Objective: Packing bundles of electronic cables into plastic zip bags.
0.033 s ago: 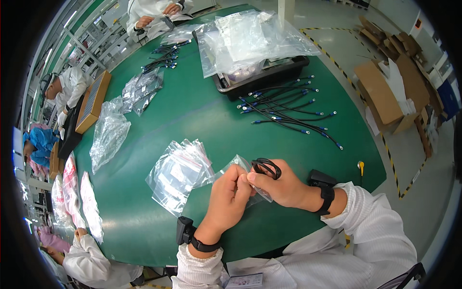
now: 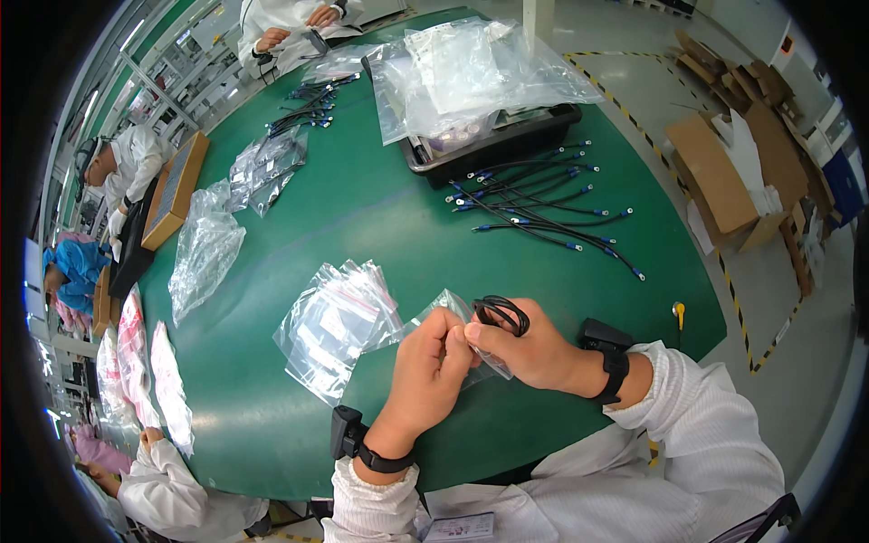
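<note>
Your right hand (image 2: 529, 348) fingers are closed on a coiled black cable (image 2: 501, 313), loop sitting on top of the index finger and thumb. Your left hand (image 2: 433, 366) fingertips are pinched shut on the edge of a small clear bag (image 2: 450, 310), meeting the right thumb; bag is held between both hands just above the green table (image 2: 362, 208), near its front edge. Whether the cable end is already inside the bag: can't tell. Black bands on both wrists, white sleeves.

Just left of your hands: loose stack of clear bags (image 2: 335, 326). Further out, centre-right: spread of black cables with blue ends (image 2: 543, 204). Behind that, black tray (image 2: 493, 140) covered with clear plastic. Cardboard boxes (image 2: 733, 154) on the floor to the right. Other people in white work at the table's far and left edges.
</note>
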`<state>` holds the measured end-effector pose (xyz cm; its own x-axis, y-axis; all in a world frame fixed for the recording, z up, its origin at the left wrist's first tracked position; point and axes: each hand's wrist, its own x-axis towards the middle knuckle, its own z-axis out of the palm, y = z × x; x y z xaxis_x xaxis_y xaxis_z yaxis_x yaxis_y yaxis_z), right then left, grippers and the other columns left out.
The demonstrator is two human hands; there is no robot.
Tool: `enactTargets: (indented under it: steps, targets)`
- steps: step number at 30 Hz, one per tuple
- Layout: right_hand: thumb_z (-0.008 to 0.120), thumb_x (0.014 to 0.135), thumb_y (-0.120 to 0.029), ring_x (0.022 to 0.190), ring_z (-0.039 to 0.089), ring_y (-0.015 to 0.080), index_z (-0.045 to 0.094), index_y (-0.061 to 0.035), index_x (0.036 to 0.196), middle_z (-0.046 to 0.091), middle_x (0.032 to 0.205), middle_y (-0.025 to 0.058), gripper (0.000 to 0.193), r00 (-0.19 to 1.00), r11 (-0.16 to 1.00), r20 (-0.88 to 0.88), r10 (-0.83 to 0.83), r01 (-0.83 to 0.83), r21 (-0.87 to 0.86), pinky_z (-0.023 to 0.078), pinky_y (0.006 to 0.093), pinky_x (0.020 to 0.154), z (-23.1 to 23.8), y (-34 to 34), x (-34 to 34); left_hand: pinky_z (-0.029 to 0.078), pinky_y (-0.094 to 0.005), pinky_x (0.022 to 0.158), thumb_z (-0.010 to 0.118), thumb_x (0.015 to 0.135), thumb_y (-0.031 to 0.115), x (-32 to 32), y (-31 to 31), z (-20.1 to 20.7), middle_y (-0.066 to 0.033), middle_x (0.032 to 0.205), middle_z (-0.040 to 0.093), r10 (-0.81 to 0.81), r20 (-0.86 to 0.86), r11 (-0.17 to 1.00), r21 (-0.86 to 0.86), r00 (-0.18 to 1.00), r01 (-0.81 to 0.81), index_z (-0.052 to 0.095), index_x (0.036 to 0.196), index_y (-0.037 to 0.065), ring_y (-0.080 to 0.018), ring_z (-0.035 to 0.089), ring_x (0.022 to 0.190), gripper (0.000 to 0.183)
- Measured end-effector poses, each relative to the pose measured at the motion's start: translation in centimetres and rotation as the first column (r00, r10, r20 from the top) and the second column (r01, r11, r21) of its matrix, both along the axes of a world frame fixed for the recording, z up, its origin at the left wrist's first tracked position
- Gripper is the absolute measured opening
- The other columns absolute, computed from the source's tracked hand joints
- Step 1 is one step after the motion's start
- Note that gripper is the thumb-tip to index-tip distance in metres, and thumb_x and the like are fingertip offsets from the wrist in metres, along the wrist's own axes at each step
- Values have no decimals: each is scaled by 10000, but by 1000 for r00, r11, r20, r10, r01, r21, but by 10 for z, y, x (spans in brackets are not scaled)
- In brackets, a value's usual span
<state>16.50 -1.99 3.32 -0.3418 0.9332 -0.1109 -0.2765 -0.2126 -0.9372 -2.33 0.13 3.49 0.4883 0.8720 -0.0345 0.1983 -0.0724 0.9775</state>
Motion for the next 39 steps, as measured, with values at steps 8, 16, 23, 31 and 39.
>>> enactTargets:
  steps: [8, 16, 23, 31, 39]
  targets:
    - [625, 1011, -191, 657, 461, 43, 594, -76, 879, 526, 739, -51, 177, 984, 990, -141, -112, 98, -103, 369, 241, 596, 3, -6, -11, 526, -277, 695, 494, 1090, 197, 2, 1, -5, -34, 803, 644, 8, 212, 992, -127, 977, 19, 526, 925, 52, -104, 642, 731, 222]
    - [630, 1009, -190, 608, 400, 30, 573, -85, 849, 472, 673, -61, 200, 909, 972, -362, -206, 149, -180, 311, 229, 546, -6, 6, 7, 547, -304, 762, 473, 1090, 210, -11, 11, -13, -32, 843, 598, 138, 417, 958, -288, 898, -13, 527, 910, 66, -143, 655, 814, 237]
    - [633, 1022, -132, 694, 464, 21, 596, -42, 906, 513, 765, -66, 152, 974, 957, 96, -204, 178, 229, 395, 233, 604, -5, 2, -3, 548, -259, 696, 568, 1073, 284, 7, 1, 5, -40, 917, 612, 131, 180, 957, -280, 975, -77, 520, 1161, 26, -112, 626, 777, 276]
    - [664, 1008, -130, 632, 440, 43, 602, -37, 878, 526, 693, -21, 171, 896, 868, 243, -372, 244, 432, 372, 256, 562, -4, 2, -2, 573, -267, 676, 539, 1082, 259, 4, -3, 0, -36, 924, 620, 137, -55, 990, -31, 989, -139, 582, 1151, 17, -111, 635, 764, 255]
    - [702, 974, -107, 635, 529, 69, 607, -30, 991, 604, 727, 28, 123, 897, 836, 283, -338, 149, 527, 428, 265, 571, -19, 2, -1, 530, -244, 728, 560, 1085, 226, 11, -2, 1, -19, 908, 638, 176, 221, 972, -190, 959, -135, 579, 1175, 4, -79, 616, 808, 240]
